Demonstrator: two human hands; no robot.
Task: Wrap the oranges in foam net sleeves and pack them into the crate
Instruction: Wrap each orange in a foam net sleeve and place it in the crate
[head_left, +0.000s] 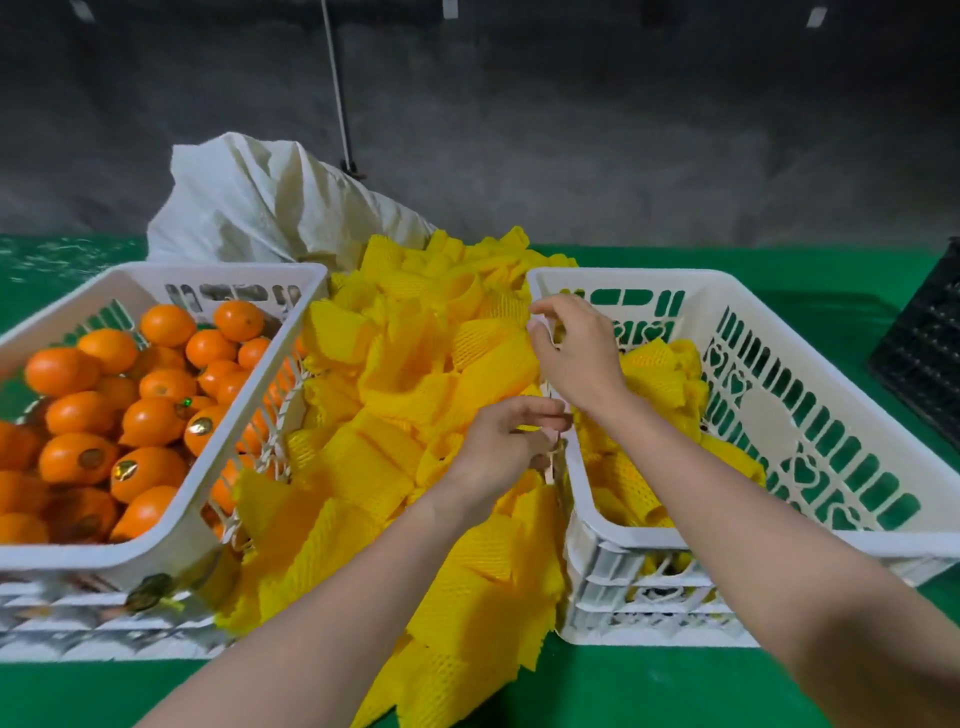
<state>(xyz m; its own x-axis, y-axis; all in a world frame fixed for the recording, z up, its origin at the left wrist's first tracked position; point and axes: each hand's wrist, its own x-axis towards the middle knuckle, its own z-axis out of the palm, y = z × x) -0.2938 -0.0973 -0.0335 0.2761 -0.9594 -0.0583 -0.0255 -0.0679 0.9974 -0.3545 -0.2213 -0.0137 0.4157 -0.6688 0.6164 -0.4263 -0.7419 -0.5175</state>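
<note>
Above the heaped yellow foam net sleeves (395, 395), the left hand (506, 447) and right hand (576, 353) pinch netting; best to stretch one mouth wide.

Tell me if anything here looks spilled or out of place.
The yellow foam net sleeves lie loose in a sprawling heap between the crate of oranges and the right crate, seemingly spilled from the white sack behind. Nothing looks damaged.

orange oranges (150, 421), yellow netted sleeves (395, 384), white crate (904, 519)
</note>
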